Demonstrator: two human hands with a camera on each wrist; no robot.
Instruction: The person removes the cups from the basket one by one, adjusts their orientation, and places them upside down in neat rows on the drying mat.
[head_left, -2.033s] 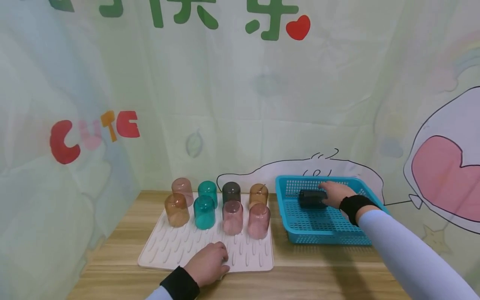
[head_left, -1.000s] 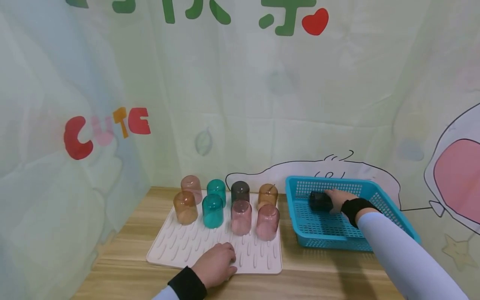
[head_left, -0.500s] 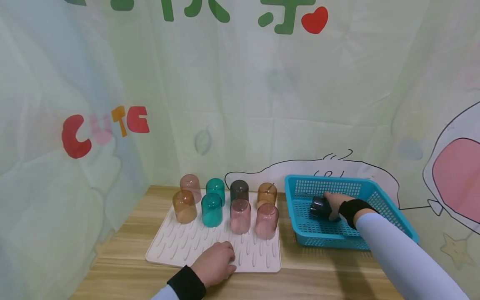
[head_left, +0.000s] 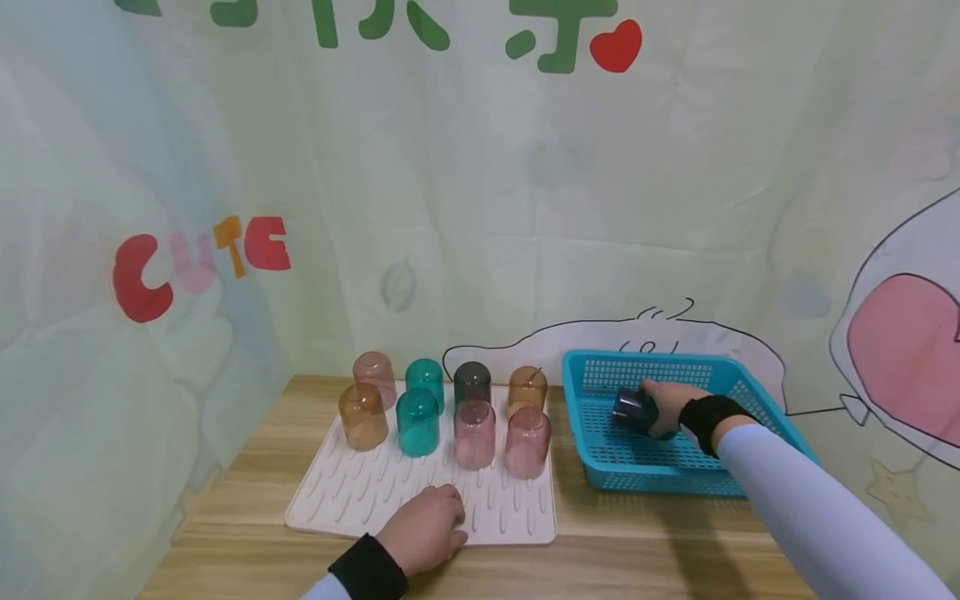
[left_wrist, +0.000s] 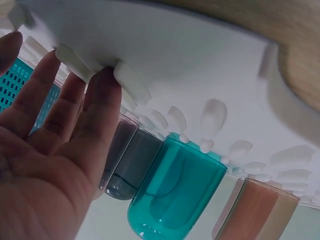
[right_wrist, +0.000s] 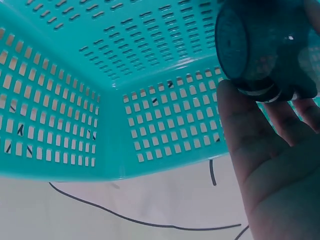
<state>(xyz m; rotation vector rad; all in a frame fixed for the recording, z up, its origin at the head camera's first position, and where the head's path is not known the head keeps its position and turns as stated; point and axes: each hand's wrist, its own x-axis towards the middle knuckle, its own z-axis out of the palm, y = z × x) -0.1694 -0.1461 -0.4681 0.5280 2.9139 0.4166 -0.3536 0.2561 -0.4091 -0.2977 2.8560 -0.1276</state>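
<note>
Inside the blue basket (head_left: pixel 622 479), my right hand (head_left: pixel 670 406) grips a dark tinted glass (head_left: pixel 633 410) lying on its side. In the right wrist view the fingers are bent around the dark glass (right_wrist: pixel 270 45), partly hiding it. My left hand (head_left: pixel 425 527) rests with loose fingers on the front edge of a white ridged mat (head_left: pixel 330 504). In the left wrist view, the fingertips of the left hand (left_wrist: pixel 55 145) touch the mat's ridges and hold nothing. Upside-down glasses stand in two rows on the mat, among them a teal glass (head_left: pixel 417 423) and a pink glass (head_left: pixel 527 443).
An amber glass (head_left: pixel 363 417) marks the left of the front row, and a grey glass (head_left: pixel 472 386) stands behind. The wooden table (head_left: pixel 225 508) ends at a printed curtain (head_left: pixel 480 192) at the back. The basket stands right of the mat.
In the basket, the dark glass has turned and shifted slightly toward the front while my right hand took a fuller hold on it. My left hand stays on the mat. The head view shifted slightly.
</note>
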